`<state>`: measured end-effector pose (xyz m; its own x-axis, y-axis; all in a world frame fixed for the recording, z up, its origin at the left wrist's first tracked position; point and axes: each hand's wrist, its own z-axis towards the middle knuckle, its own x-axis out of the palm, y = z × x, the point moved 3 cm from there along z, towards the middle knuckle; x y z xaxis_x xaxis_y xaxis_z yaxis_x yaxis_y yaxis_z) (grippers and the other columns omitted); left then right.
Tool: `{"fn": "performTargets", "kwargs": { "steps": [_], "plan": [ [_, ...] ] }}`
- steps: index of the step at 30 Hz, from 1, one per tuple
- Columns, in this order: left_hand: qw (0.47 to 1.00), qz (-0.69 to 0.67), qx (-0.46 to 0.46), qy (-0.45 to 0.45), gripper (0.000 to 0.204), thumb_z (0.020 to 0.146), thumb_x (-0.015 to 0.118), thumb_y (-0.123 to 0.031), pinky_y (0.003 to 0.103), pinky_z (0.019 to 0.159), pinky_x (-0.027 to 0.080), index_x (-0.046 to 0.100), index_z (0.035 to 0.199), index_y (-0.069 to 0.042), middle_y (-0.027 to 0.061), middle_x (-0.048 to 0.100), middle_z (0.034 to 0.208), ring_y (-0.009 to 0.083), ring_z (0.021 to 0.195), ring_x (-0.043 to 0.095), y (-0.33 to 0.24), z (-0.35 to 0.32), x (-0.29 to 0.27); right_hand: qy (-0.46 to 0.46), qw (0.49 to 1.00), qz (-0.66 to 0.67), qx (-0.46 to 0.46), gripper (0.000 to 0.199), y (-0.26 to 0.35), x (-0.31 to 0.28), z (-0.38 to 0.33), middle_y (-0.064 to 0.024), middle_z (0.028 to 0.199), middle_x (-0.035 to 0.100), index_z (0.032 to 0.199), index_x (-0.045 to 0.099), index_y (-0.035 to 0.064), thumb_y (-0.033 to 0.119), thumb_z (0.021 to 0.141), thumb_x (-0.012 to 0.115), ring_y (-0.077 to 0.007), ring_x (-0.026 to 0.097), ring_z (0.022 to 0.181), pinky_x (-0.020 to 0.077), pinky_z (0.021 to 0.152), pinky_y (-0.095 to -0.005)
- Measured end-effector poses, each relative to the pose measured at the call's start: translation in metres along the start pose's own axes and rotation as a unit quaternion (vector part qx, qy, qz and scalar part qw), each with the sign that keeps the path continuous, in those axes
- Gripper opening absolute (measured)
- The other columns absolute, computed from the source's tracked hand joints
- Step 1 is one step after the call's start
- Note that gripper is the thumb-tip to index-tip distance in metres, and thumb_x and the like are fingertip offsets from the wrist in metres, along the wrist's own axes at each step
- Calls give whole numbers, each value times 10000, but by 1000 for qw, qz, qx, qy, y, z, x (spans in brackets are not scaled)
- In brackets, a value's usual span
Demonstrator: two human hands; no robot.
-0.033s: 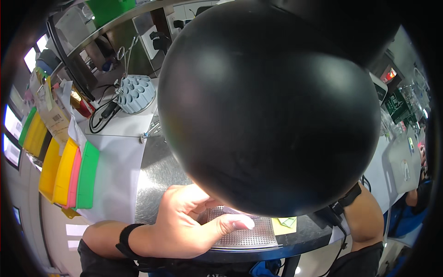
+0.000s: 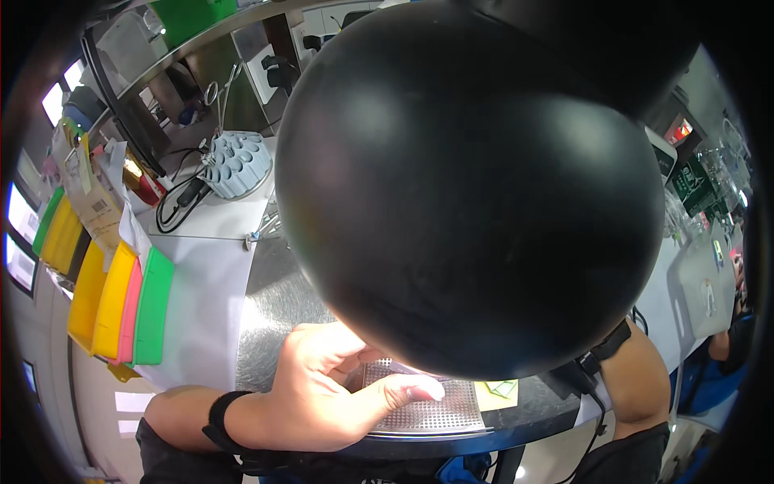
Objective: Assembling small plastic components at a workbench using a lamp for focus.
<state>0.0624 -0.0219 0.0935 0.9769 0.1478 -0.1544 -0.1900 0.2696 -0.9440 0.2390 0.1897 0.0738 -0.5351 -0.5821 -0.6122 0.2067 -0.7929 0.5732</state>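
The left hand bends over the dotted metal plate, which reaches to its right, near edge running left to right, but a black dome hides the right hand, and I can't tell what the left grips.

One left hand visible, two forearms, one black dome, one perforated metal plate, one grey-blue multi-well holder, four front-left trays: two yellow, one pink, one green
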Motion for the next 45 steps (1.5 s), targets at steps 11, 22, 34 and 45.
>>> {"fn": "performTargets", "kwargs": {
  "steps": [11, 22, 34, 45],
  "plan": [
    [992, 56, -107, -26, 91, 847, 776, 4, 274, 744, 562, 734, 922, 32, 98, 771, 947, 131, 842, 722, 32, 19, -19, -59, 995, -50, -65, 459, 21, 10, 11, -124, 1148, 732, 1110, 741, 17, 62, 675, 880, -315, 701, 1057, 545, 936, -405],
    [981, 167, 79, -53, 218, 754, 795, 15, 370, 769, 573, 705, 951, 47, 151, 753, 940, 279, 842, 738, 26, 31, -18, 9, 997, -68, -27, 386, 21, 16, 9, -125, 1154, 730, 1099, 755, 47, 101, 729, 852, -301, 703, 1038, 546, 931, -398],
    [955, 277, 105, 12, 278, 752, 794, -75, 421, 831, 555, 733, 1012, 4, 157, 732, 993, 345, 881, 698, 33, 43, -24, 25, 998, -50, -14, 433, -2, 18, 18, -133, 1240, 694, 1182, 726, 47, 170, 781, 832, -314, 656, 1121, 510, 990, -428],
    [994, 70, 48, 72, 336, 771, 853, -108, 344, 885, 555, 734, 1064, 4, 133, 723, 1096, 218, 942, 712, 5, 21, -14, 35, 930, -366, 12, 436, -23, -32, 9, -133, 1252, 691, 1185, 726, 49, 174, 780, 831, -315, 652, 1127, 506, 995, -434]
  ]
}}
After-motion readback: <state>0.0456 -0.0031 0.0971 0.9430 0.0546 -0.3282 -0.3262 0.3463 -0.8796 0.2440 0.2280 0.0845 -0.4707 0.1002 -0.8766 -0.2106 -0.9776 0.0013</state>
